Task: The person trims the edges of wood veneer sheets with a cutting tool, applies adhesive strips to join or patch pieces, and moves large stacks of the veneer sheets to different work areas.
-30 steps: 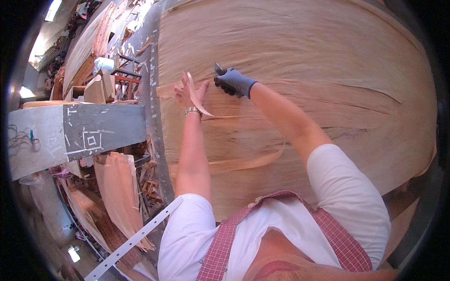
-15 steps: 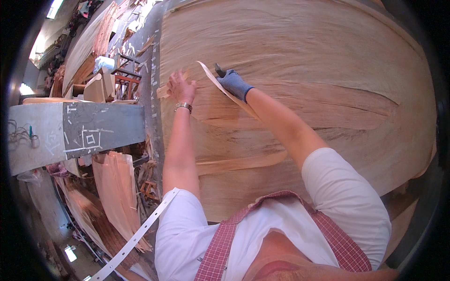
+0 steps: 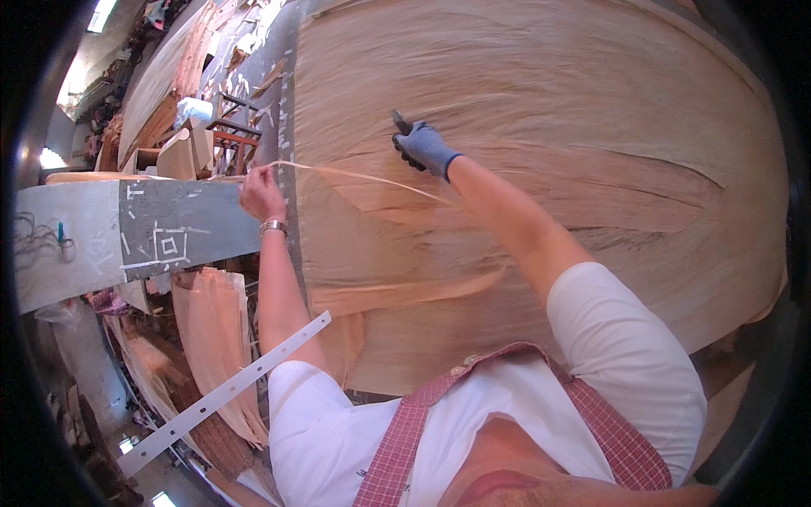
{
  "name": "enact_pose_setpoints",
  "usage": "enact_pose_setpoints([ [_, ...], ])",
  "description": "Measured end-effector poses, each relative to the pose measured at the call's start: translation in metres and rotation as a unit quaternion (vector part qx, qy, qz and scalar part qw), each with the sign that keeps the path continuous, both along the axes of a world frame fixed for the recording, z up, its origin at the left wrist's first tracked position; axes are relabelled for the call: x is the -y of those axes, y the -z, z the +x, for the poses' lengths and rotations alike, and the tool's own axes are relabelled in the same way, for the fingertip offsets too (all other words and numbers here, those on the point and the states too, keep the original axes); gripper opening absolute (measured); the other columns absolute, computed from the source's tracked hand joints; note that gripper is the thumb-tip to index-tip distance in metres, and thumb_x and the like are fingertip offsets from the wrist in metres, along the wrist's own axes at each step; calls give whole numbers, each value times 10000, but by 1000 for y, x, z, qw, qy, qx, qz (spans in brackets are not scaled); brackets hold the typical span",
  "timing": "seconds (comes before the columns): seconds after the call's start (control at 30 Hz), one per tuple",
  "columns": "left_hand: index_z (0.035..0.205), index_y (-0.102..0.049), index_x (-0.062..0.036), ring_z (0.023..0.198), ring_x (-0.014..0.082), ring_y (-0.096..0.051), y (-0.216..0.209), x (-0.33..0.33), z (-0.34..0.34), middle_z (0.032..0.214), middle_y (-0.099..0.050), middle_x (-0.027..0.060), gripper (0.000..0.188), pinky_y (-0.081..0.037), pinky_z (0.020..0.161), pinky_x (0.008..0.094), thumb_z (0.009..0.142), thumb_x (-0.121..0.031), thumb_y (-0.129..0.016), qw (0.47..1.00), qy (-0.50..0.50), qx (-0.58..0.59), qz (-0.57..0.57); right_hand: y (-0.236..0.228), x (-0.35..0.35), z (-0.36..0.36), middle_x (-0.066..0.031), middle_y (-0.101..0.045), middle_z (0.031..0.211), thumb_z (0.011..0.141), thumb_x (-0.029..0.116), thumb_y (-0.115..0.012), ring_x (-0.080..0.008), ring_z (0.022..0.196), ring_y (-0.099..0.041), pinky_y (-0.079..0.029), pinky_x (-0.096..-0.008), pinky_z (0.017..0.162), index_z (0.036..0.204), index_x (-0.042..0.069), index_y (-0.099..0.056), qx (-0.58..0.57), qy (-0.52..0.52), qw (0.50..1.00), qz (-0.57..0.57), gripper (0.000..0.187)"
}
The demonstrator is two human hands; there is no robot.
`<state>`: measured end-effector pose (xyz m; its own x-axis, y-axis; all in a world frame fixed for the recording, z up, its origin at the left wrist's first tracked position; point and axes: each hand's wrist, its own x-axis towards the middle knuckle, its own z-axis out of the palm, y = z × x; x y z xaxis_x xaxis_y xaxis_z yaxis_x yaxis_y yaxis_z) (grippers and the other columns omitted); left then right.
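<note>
From the head view, our left hand [image 3: 263, 194] pinches a narrow wood strip [image 3: 342, 172], trailing across the broad veneer sheet [image 3: 524, 93] toward our right forearm. Our gloved right hand [image 3: 425, 150] curls around a small dark tool [image 3: 400, 123]. A grey bench [image 3: 198, 215] stands leftward; a perforated white bar [image 3: 224, 393] crosses before our left arm.

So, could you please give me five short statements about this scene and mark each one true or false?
1. The left hand pinches a thin wood strip. True.
2. The left hand wears a glove. False: it is bare; the right hand wears the blue glove.
3. The right hand grips a dark tool. True.
4. The wristband is on the right wrist. False: it is on the left wrist.
5. The right hand is above the big wood sheet. True.
</note>
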<state>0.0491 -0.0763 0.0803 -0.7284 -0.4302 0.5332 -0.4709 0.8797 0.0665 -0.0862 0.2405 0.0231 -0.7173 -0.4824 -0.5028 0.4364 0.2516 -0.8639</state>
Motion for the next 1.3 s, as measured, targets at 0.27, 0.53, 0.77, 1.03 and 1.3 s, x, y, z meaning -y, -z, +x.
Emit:
enact_pose_setpoints([
  [0.27,863,-672,-29,802,244,-602,-27,106,178,848,-646,124,132,-467,685,381,793,-141,-673,981,-129,-82,118,-6,5,7,-104,-653,633,892,246,-579,-185,479,-570,-430,-330,408,784,27,-593,0,-26,1000,-1,245],
  [0.53,986,-620,-63,678,226,-555,-97,108,479,810,-591,93,208,-453,584,366,823,-186,-658,836,-527,47,150,6,-6,-11,-93,-683,676,889,289,-605,-158,466,-561,-402,-306,396,785,60,-590,69,-54,995,-42,252],
  [0.77,1053,-534,-141,395,147,-406,-35,43,518,714,-499,53,223,-319,333,305,844,-183,-602,705,-461,-51,536,-39,-63,21,-77,-695,913,908,501,-592,-116,561,-554,-408,-260,452,843,115,-581,117,-49,976,-176,392],
  [1.03,1227,-524,-52,585,74,-527,-58,-70,393,808,-576,2,365,-395,457,210,898,-168,-631,747,-146,-84,643,-253,-209,223,-109,-615,849,932,460,-512,-163,536,-508,-379,-315,449,698,117,-569,-107,25,788,-606,420],
  [1.3,1403,-412,-48,1248,217,-459,-235,-203,261,1394,-476,114,728,-362,995,376,931,-600,-461,746,270,-146,591,-375,-250,419,-71,-566,682,815,483,-663,-155,513,-475,-353,-278,443,726,121,-638,-163,87,619,-764,374],
])
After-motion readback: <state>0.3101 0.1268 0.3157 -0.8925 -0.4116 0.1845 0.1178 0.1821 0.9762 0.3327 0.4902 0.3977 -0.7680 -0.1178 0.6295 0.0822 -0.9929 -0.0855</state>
